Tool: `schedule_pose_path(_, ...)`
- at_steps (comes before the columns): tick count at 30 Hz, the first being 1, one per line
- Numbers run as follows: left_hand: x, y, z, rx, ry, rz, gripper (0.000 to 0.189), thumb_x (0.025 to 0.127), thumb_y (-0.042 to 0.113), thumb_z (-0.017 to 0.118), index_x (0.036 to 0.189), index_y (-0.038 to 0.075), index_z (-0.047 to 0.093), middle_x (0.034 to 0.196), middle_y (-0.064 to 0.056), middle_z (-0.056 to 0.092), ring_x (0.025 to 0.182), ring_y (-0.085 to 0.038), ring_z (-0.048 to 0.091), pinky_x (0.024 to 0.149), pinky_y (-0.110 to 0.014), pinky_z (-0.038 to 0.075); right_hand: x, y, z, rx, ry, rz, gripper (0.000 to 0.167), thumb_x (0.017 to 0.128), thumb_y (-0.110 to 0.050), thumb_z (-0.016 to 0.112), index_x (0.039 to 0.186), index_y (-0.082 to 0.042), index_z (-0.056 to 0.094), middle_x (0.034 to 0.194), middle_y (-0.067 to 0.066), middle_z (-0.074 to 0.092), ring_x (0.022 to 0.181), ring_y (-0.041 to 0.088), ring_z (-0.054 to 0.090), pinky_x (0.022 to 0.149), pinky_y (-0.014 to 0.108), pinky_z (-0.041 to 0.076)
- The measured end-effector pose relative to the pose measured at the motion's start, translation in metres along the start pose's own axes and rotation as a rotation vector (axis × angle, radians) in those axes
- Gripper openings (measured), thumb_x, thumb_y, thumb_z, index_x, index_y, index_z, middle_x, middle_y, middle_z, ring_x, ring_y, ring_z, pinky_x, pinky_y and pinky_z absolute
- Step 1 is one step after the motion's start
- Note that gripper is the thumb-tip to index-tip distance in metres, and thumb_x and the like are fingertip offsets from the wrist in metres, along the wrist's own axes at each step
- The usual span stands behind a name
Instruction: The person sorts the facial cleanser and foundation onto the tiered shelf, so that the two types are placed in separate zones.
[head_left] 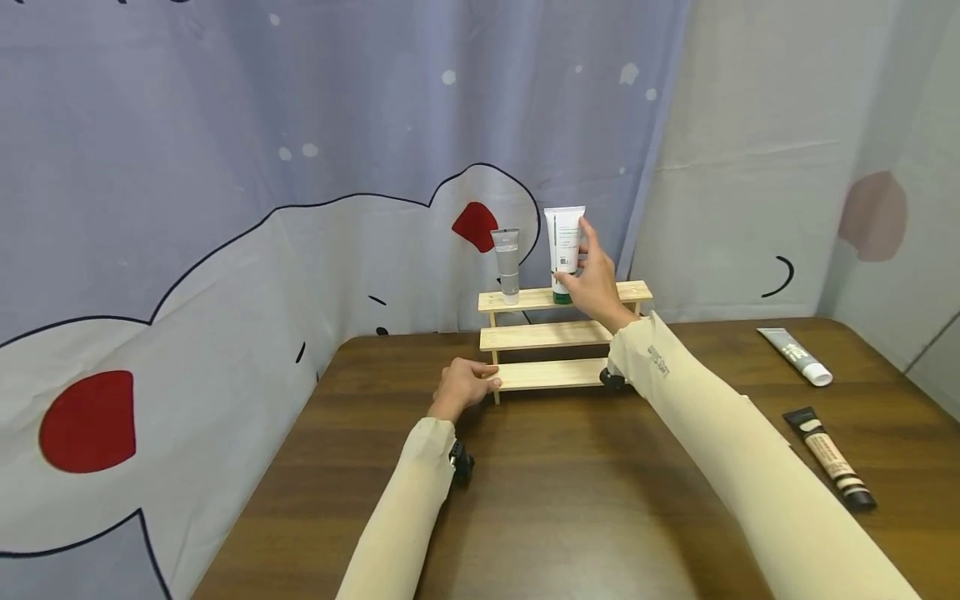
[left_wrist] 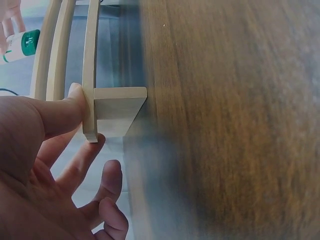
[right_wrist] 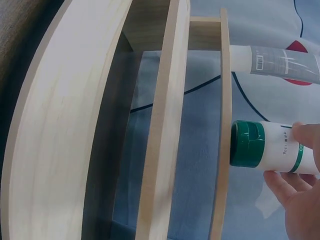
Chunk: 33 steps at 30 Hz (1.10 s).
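Observation:
My right hand (head_left: 597, 282) grips a white tube with a green cap (head_left: 564, 242) between thumb and fingers. The tube stands cap down at the top step of a pale wooden three-step rack (head_left: 551, 375); in the right wrist view its green cap (right_wrist: 247, 144) meets the top board's edge. Left of it on the same step, a grey translucent tube (head_left: 507, 262) stands upright on its white cap. With thumb and a finger my left hand (head_left: 462, 386) pinches the left end of the lowest board (left_wrist: 90, 100); its other fingers are loosely bent.
On the table's right side lie a grey tube with a white cap (head_left: 797, 356) and, nearer, a beige tube with black ends (head_left: 828, 458). A patterned curtain (head_left: 360, 267) hangs behind the brown wooden table (head_left: 555, 517).

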<state>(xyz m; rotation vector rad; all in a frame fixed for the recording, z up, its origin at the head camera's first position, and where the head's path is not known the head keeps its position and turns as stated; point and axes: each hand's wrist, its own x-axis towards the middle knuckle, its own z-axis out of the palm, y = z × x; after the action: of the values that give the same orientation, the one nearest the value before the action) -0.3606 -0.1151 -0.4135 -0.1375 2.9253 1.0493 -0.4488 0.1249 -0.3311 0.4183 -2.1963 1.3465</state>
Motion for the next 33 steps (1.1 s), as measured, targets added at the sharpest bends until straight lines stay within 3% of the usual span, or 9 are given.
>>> schedule_pose_path(33, 0.002, -0.003, 0.003, 0.017, 0.014, 0.031, 0.026, 0.088, 0.038, 0.076, 0.114, 0.036, 0.076, 0.133, 0.004, 0.064, 0.13, -0.035, 0.051, 0.094, -0.058, 0.046, 0.003, 0.012, 0.001, 0.005, -0.013, -0.002, 0.094, 0.086, 0.004, 0.074, 0.158, -0.013, 0.016, 0.133, 0.025, 0.05, 0.12, 0.041, 0.057, 0.094, 0.048, 0.052)
